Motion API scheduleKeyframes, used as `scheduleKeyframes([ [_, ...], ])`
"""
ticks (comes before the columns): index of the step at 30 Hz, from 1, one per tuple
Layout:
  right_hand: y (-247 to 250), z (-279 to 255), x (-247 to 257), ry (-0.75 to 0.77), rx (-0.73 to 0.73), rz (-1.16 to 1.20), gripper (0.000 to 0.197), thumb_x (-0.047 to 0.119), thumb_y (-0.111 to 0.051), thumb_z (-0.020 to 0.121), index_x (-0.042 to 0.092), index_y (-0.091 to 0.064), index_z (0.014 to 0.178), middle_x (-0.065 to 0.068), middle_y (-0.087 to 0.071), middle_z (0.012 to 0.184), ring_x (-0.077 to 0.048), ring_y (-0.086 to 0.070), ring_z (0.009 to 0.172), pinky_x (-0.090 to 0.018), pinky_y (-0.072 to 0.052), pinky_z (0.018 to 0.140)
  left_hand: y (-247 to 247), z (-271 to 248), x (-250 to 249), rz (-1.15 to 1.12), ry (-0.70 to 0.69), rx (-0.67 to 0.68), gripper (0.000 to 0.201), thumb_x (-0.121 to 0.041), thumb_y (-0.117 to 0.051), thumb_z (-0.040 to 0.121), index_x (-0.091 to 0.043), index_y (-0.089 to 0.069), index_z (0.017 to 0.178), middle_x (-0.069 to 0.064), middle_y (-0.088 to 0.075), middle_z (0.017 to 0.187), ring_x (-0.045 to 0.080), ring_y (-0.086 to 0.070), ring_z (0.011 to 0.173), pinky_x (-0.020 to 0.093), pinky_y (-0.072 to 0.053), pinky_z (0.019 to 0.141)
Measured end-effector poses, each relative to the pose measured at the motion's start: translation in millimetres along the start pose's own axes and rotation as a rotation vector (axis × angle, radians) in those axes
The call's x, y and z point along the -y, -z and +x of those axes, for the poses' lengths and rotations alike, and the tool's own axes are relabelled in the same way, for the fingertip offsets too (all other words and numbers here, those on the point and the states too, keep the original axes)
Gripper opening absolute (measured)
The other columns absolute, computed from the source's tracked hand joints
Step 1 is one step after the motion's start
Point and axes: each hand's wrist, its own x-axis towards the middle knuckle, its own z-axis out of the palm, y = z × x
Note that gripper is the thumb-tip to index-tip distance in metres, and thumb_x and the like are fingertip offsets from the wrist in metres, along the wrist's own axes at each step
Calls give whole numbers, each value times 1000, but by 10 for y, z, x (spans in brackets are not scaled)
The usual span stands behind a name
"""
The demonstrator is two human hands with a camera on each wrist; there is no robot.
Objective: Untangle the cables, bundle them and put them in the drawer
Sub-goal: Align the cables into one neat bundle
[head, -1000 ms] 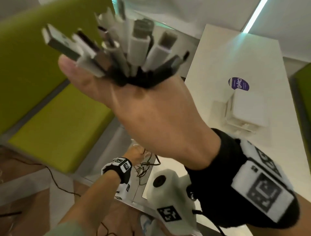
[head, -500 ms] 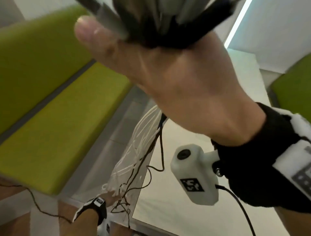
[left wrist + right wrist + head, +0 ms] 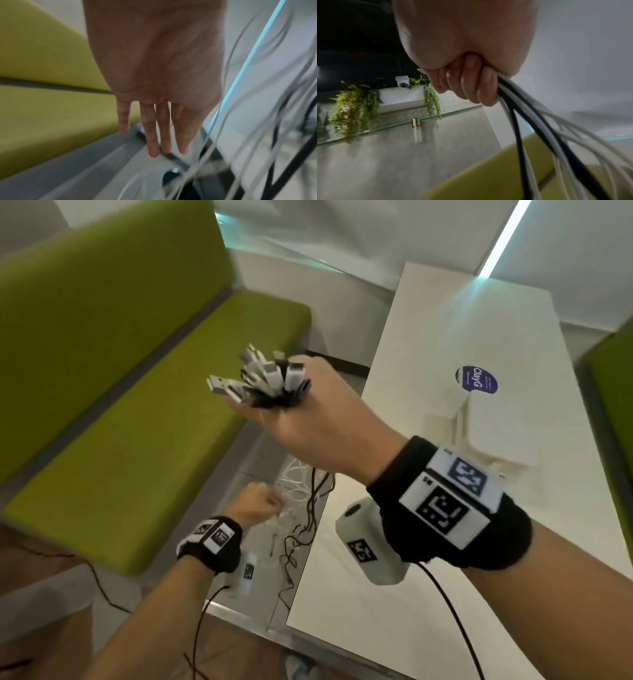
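My right hand (image 3: 308, 419) is raised beside the table's left edge and grips a bunch of black and white cables just below their plug ends (image 3: 263, 378), which fan out above the fist. In the right wrist view its fingers (image 3: 467, 86) curl round the cables (image 3: 539, 128). The loose strands (image 3: 305, 501) hang down in a tangle past the table edge. Lower down, my left hand (image 3: 257, 505) is at the hanging strands, its fingers (image 3: 157, 121) straight, with blurred cables (image 3: 214, 148) running just to its right. A white box-like unit (image 3: 496, 433) stands on the table, blurred.
The white table (image 3: 445, 559) fills the right side, with a purple sticker (image 3: 476, 380) farther back. A green bench (image 3: 137, 440) runs along the left, and a second green seat (image 3: 613, 392) is at the far right. Thin black wires trail on the floor.
My right hand with the plug ends has dropped away from the camera and now sits mid-view. My left hand appears higher in view than half a second ago, back at the hanging strands.
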Motion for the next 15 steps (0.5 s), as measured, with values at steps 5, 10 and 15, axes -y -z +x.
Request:
scheduleKeyframes([
  [5, -79, 83, -155, 13, -7, -15, 46, 15, -57, 95, 35, -40, 58, 5, -49, 60, -32, -54, 61, -54, -49, 69, 539, -353, -693, -537, -330, 57, 63, -14, -77, 81, -50, -50, 126, -25, -54, 134, -4, -49, 124, 29, -37, 106],
  [10, -54, 100, -219, -17, -62, 75, 34, 18, -57, 96, 29, -48, 65, -2, -54, 63, -39, -56, 71, -56, -48, 77, 500, -539, -1086, -690, -416, -46, 30, -19, -71, 87, -26, -66, 115, -8, -68, 119, 7, -61, 115, 35, -44, 102],
  [15, -65, 83, -202, 37, -1, 126, 20, 14, -57, 95, 9, -62, 76, 11, -66, 72, -9, -64, 73, -40, -53, 82, 435, -530, -1205, -673, -510, -263, 38, -34, -64, 83, -1, -65, 102, 7, -71, 102, 19, -66, 97, 29, -52, 81],
])
